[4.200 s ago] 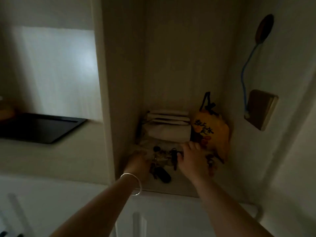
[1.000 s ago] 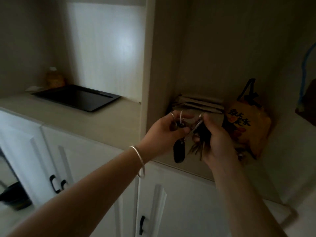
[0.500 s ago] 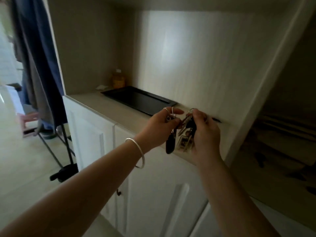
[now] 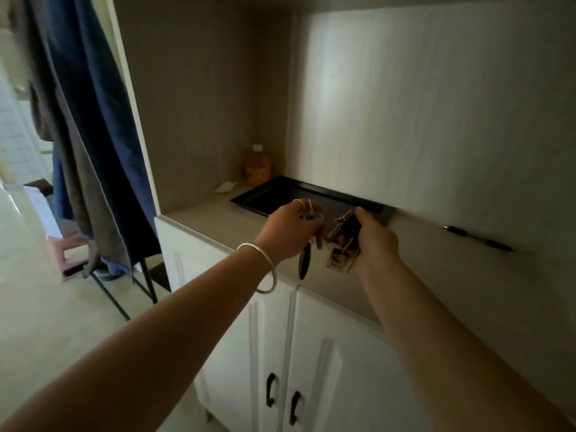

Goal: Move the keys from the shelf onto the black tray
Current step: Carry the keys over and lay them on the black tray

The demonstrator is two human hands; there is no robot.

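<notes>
A bunch of keys [image 4: 339, 241] with rings, a black oval fob [image 4: 304, 262] and a clear tag hangs between both hands, above the counter's front edge. My left hand [image 4: 288, 232], with a silver bangle on the wrist, pinches the key rings. My right hand [image 4: 374, 241] grips the keys and the tag. The black tray [image 4: 268, 198] lies flat on the counter just beyond the hands, against the back wall; its inside looks bare.
An orange bottle [image 4: 257, 166] and a white scrap [image 4: 225, 187] sit in the corner behind the tray. A black pen [image 4: 477, 240] lies on the counter to the right. White cabinet doors [image 4: 280, 369] are below. Dark clothes [image 4: 93, 135] hang on a rack at left.
Both hands lifted the keys off the shelf in the right niche and carried them left along the counter. They now hang just in front of the tray.
</notes>
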